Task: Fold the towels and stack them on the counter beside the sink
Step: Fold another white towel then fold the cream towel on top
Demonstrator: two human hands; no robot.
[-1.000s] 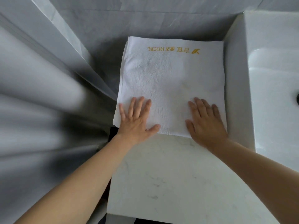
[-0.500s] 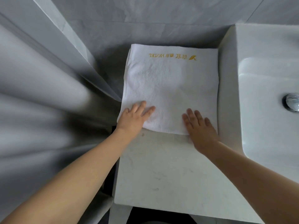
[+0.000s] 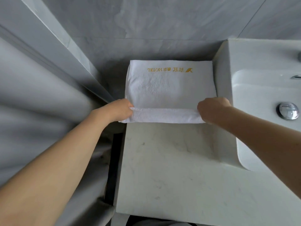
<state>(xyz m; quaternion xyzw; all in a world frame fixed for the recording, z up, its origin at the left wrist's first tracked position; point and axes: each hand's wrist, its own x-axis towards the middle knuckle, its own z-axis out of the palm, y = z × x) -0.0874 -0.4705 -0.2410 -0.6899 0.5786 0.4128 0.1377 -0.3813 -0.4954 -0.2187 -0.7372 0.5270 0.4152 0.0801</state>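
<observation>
Soft, even, cool daylight fills the frame with no harsh glare. The wall (image 3: 40, 98) left of the fingers is smeared and stretched by wide-angle distortion. A faint shadow falls on the counter (image 3: 171, 160) beside the sink (image 3: 260, 95).

Two bare forearms are showing, left hand (image 3: 119, 110) and right hand (image 3: 211, 110) seemingly wearing no rings, watch or sleeves.

Pretty boxed in at the back of the counter (image 3: 171, 168): the towel (image 3: 169, 88) fills the far edge, tight against the tiled wall (image 3: 162, 22) behind and the raised sink (image 3: 244, 79) wall on the right. Left edge drops off beside a grey curtain (image 3: 40, 103). The near half of the counter is bare marble, easy to reach.
</observation>
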